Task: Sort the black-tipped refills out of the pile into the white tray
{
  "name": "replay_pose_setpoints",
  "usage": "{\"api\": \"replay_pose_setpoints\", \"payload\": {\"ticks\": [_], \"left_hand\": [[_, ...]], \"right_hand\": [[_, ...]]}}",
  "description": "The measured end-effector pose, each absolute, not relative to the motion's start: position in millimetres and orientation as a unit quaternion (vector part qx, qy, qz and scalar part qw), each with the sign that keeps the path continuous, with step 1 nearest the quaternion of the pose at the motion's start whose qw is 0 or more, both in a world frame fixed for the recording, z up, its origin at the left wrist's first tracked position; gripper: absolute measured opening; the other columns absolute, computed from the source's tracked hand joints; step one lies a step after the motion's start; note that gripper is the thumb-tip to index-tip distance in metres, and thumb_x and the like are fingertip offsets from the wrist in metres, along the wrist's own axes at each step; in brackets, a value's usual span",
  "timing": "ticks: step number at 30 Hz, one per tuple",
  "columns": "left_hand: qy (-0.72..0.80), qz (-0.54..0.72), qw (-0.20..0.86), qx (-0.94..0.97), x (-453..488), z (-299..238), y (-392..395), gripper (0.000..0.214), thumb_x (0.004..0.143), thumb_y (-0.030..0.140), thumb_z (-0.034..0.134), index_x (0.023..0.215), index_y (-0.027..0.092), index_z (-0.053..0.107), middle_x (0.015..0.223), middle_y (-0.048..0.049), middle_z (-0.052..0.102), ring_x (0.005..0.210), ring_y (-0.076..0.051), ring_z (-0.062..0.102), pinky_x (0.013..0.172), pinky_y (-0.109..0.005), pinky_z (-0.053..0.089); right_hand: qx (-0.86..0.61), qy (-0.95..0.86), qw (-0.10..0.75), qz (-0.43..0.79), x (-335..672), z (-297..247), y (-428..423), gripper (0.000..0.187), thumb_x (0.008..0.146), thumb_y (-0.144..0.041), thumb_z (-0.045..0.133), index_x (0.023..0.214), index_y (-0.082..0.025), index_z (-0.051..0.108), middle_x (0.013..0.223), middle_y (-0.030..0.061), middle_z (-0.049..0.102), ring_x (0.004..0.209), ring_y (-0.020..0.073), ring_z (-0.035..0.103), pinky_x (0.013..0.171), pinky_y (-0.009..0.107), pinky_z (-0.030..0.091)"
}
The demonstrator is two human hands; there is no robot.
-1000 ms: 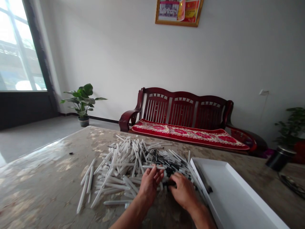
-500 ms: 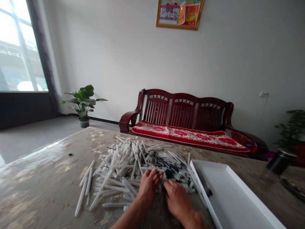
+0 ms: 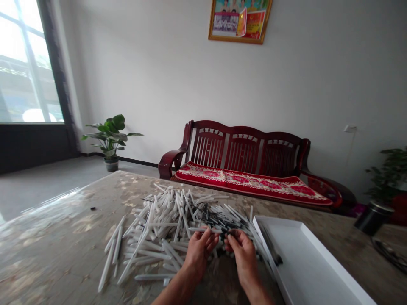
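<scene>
My left hand (image 3: 199, 250) is closed on a slim white pen barrel (image 3: 197, 229), held level between thumb and fingers with its right end toward my other hand. My right hand (image 3: 244, 252) pinches a small black piece (image 3: 225, 235) at that end of the barrel; whether the two parts touch is too small to make out. Beyond my hands lies a heap of white pen barrels (image 3: 165, 207). On its right side are thin dark rods and black-ended pieces (image 3: 227, 215), partly hidden by my fingers.
A shallow white tray (image 3: 314, 262) stands at right, with several thin black-ended rods (image 3: 270, 241) along its left wall. The table (image 3: 60, 254) has a patterned cover. Behind it are a wooden bench (image 3: 244, 148) and a potted plant (image 3: 111, 163).
My right hand has risen and turned, bringing the small black piece up to the right end of the barrel. My left hand still holds the barrel, slightly lower in view.
</scene>
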State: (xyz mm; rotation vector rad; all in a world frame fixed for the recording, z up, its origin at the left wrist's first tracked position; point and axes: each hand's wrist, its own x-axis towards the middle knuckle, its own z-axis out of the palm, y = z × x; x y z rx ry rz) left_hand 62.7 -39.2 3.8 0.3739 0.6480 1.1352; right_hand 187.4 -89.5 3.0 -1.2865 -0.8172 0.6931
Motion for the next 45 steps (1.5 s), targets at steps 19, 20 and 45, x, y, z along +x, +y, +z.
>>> {"api": "replay_pose_setpoints", "payload": {"ticks": [19,20,45], "left_hand": [[0.31,0.527,0.762,0.213,67.4,-1.8,-44.3,0.037,0.06,0.026,0.093,0.08,0.017,0.062,0.074,-0.0037,0.075,0.068,-0.017,0.074,0.066,-0.026,0.061],[0.312,0.53,0.759,0.214,67.3,-1.9,-44.2,0.039,0.059,0.026,0.093,0.08,0.017,0.062,0.074,-0.004,0.075,0.067,-0.018,0.074,0.065,-0.026,0.061],[0.331,0.519,0.735,0.285,57.0,7.8,-48.0,0.05,0.05,0.044,0.094,0.078,0.017,0.062,0.067,-0.0002,0.073,0.064,-0.017,0.071,0.063,-0.027,0.059]], "right_hand": [[-0.624,-0.422,0.632,0.183,196.0,-14.8,-84.9,0.036,0.07,-0.055,0.073,0.08,-0.021,0.077,0.075,0.0064,0.077,0.066,0.0233,0.069,0.063,0.032,0.057],[-0.629,-0.43,0.624,0.173,196.8,-16.0,-84.5,0.037,0.071,-0.057,0.072,0.08,-0.021,0.077,0.075,0.0065,0.077,0.067,0.0235,0.07,0.064,0.032,0.058],[-0.648,-0.591,0.467,0.114,195.8,-1.5,-99.1,0.04,0.097,-0.053,0.037,0.09,-0.024,0.064,0.078,0.0024,0.071,0.07,0.0191,0.066,0.064,0.028,0.048]]}}
